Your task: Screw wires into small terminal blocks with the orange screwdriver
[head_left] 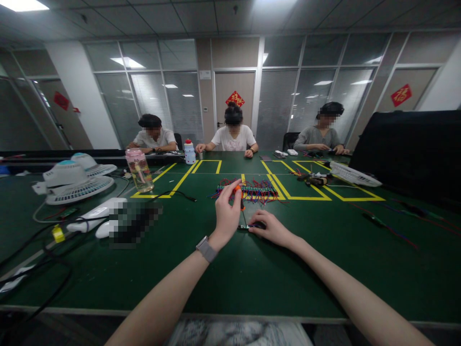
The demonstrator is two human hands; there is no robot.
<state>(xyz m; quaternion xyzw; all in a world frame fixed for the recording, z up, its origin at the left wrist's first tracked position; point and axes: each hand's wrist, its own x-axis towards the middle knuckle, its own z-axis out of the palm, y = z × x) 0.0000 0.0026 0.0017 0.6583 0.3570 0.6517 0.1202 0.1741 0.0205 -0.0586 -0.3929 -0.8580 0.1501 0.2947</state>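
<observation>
Table [252,278] in green fills the view, boxed off with yellow tape [306,197]; a bundle of coloured wires [257,191] lies just beyond the hands, seemingly kept within easy reach; the left hand [226,214] grips an orange-handled screwdriver [238,192] upright, tip pointing down; the right hand [272,229] lies low, fingers pinching a small dark part [248,226] against the table beneath that tip, probably so it cannot slide.

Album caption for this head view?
Left hand poises an orange tool over a small part the right hand holds on a green table.
</observation>
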